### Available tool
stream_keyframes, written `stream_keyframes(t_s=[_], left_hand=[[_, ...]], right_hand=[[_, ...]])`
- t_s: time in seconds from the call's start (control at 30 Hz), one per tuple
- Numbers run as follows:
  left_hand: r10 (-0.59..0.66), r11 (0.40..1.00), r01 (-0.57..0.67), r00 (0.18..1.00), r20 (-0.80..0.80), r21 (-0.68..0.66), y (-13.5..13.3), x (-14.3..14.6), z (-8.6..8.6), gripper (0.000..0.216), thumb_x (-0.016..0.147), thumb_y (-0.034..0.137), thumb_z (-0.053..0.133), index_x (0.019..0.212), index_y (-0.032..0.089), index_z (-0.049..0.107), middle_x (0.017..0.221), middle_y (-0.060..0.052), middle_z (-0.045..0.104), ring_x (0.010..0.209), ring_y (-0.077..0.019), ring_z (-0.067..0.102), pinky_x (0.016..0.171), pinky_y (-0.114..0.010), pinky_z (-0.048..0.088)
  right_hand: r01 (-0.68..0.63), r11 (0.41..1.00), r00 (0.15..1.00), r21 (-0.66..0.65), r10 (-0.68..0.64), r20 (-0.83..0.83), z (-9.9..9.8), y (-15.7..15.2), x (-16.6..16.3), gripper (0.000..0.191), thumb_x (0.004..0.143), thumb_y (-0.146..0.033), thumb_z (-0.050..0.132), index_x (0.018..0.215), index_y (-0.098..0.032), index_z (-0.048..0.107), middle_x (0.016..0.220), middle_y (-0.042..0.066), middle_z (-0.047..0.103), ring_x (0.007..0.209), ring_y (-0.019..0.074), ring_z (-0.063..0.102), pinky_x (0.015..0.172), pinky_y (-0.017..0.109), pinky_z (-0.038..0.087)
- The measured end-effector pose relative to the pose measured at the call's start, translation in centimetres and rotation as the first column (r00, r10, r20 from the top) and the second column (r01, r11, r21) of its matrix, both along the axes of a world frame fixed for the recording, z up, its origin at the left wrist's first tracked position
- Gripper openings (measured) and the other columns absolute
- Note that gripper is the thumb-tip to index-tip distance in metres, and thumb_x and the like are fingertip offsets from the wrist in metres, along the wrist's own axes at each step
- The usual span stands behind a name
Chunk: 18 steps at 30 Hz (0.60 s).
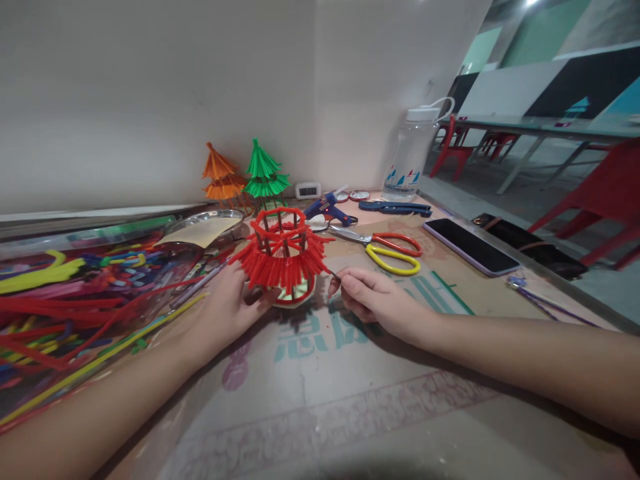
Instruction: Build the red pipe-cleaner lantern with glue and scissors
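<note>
Pagoda (285,263), red, is held upright over the table (320,427), slightly left of centre; whether its base is rested on the surface or lifted a touch cannot be told. A many-sided ring is carried on thin dark posts, with a fringed skirt flared out below; a pale base edged in red can be seen under that. Left grip (233,300) is closed on the lower left side: thumb is laid at the base, fingertips are hidden by the skirt. Right grip (373,297) is pinched on a thin dark stick (334,274), far end aimed at the skirt's right edge; contact there can't be confirmed. Behind the pagoda, an orange tree (220,177) and a green tree (265,172) are stood side by side near the wall, a small timer (307,191) just right of them. Glue gun (330,208) is parked behind right, red light showing. Scissors (395,252) are laid with blades toward the pagoda, handles red and yellow. Further right, blue pliers (395,209), a clear bottle (410,157) and a phone (470,247), screen dark, are placed. On the left, a metal plate (233,217) is partly covered by a tan sheet (197,230); mixed-colour stems (60,313) are heaped nearer the left forearm.
</note>
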<state>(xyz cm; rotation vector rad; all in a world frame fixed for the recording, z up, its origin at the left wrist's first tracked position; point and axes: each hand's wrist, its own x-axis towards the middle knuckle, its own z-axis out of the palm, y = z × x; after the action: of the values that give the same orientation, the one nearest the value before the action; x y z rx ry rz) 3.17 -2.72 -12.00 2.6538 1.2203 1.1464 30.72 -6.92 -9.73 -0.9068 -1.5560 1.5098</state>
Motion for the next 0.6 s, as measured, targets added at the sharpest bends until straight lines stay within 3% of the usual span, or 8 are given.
stream_keyframes(t_s=[0.6], left_hand=[[0.028,1.0,-0.028,1.0,-0.007,-0.011,0.02,0.09,-0.03,0.019,0.089,0.034,0.057,0.102,0.02,0.059,0.102,-0.009,0.066,0.097,-0.0286,0.061,0.084,-0.043,0.05]], right_hand=[[0.016,1.0,1.0,0.001,-0.016,0.009,0.04,0.0,0.02,0.04,0.091,-0.056,0.056,0.09,-0.016,0.058,0.054,-0.009,0.034,0.046,0.007,0.026,0.041,0.023,0.015]])
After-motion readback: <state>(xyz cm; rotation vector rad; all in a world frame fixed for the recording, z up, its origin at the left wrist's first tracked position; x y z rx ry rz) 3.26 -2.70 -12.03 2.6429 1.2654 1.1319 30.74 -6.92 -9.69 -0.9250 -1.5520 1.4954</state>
